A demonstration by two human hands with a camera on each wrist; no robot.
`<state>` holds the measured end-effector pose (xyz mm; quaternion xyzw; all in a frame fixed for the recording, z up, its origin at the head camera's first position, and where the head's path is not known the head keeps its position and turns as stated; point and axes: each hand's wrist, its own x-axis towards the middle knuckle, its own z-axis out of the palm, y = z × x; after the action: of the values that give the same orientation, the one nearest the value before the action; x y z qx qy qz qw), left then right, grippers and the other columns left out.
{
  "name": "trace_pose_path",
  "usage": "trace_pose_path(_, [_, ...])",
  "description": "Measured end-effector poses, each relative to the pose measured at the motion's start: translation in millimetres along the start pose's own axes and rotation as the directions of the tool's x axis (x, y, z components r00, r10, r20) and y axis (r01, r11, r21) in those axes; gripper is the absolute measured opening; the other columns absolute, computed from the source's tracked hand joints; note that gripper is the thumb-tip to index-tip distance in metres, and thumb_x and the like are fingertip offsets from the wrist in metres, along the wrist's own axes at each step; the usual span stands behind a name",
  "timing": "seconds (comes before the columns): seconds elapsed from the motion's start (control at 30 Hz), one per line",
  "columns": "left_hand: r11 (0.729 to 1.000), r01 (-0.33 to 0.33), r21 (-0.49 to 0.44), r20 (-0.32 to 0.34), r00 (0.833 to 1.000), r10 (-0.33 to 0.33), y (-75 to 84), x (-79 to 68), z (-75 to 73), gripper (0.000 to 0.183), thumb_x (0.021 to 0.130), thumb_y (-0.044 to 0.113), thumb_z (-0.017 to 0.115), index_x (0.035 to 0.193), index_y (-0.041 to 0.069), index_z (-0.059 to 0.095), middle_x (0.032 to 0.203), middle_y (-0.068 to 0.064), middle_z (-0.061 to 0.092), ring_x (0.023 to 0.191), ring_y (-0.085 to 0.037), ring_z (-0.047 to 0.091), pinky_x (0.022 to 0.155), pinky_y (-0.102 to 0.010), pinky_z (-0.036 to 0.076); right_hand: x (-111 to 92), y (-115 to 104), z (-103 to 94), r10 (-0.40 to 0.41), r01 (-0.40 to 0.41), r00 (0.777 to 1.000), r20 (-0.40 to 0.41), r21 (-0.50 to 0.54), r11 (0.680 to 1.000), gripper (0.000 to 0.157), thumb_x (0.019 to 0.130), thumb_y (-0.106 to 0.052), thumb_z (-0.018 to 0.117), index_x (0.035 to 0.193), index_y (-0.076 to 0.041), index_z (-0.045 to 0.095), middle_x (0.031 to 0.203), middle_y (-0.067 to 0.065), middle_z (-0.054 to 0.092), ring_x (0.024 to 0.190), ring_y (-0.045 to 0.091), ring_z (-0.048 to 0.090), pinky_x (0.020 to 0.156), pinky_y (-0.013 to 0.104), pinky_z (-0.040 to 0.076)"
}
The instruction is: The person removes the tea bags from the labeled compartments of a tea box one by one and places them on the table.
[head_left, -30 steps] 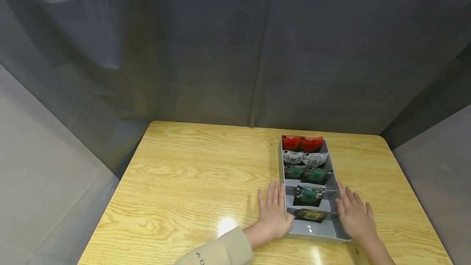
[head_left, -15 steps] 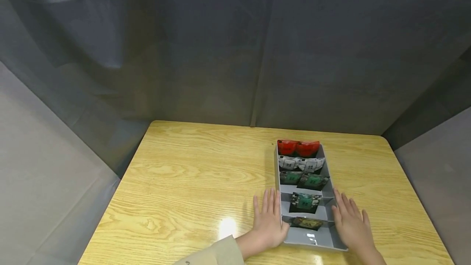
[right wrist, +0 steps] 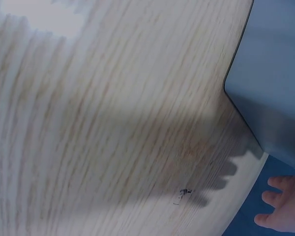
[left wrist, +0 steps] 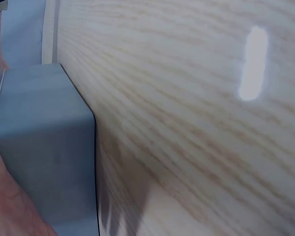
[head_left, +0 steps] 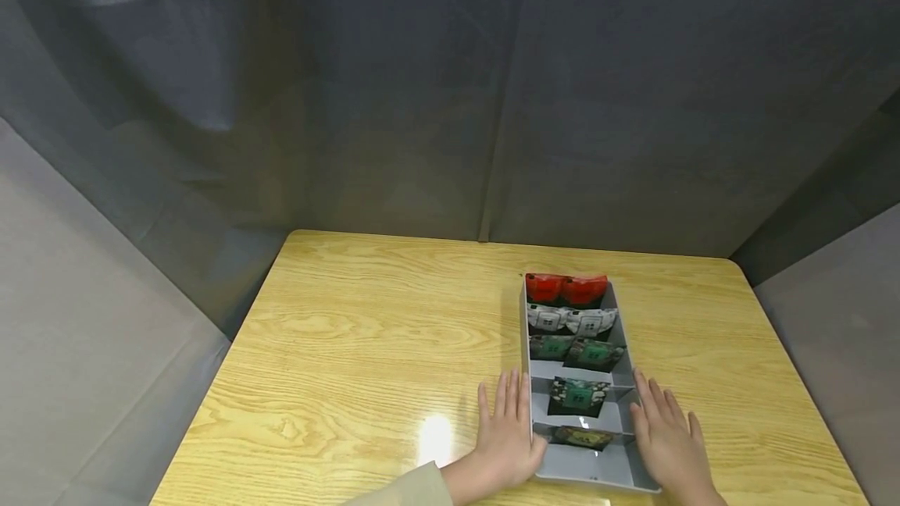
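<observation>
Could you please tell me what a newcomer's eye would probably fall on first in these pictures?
Probably the two bright red packets, side by side at the far end of the grey divided tray, which lies right of the middle of the wooden table. Next would likely come the left hand and the right hand, fingers extended along opposite long sides of the tray, towards its near end.

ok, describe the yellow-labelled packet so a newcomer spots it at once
On the wooden table, find the grey divided box. At its near end in the head view, the yellow-labelled packet sits alone in its row. Only it shows yellow; the other packets show red, white or green.
</observation>
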<state>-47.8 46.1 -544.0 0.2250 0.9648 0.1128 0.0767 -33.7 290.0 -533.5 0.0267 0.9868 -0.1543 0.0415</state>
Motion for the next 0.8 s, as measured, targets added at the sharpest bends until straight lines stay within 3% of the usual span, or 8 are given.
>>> trace_pose_path(0.23, [0.996, -0.029, -0.085, 0.019, 0.999, 0.031, -2.2, -6.1, 1.2, 0.072, 0.088, 0.032, 0.035, 0.145, 0.0, 0.004, 0.15, -0.02, 0.006, 0.138, -0.036, 0.004, 0.101, -0.062, 0.004, -6.9, -5.2, 0.0, 0.031, -0.031, 0.999, 0.018, 0.01, 0.999, 0.054, 0.1, -0.035, 0.019, 0.148, -0.022, -0.002, 0.138, 0.032, 0.029, 0.123, 0.053, 0.023, 0.093, 0.069, 0.011])
trace_pose_path(0.53, [0.996, -0.034, -0.082, 0.016, 0.999, 0.035, -3.3, -13.7, 1.9, 0.073, 0.088, 0.031, 0.035, 0.145, -0.001, 0.004, 0.15, -0.02, 0.005, 0.137, -0.037, 0.004, 0.1, -0.063, 0.006, -10.3, -7.4, 1.7, 0.056, -0.057, 0.996, 0.062, 0.01, 0.998, 0.055, 0.099, -0.039, 0.016, 0.147, -0.022, -0.004, 0.139, 0.032, 0.026, 0.124, 0.053, 0.021, 0.093, 0.07, 0.01])
trace_pose_path(0.8, [0.992, -0.034, -0.125, 0.041, 0.998, 0.039, -4.9, -18.0, 2.6, 0.074, 0.087, 0.031, 0.034, 0.145, 0.0, 0.001, 0.15, -0.02, 0.004, 0.138, -0.036, 0.002, 0.1, -0.062, 0.003, -17.5, -9.9, 3.9, 0.037, -0.038, 0.999, 0.033, 0.017, 0.999, 0.054, 0.099, -0.036, 0.019, 0.148, -0.023, -0.002, 0.139, 0.03, 0.028, 0.123, 0.052, 0.025, 0.093, 0.069, 0.012])
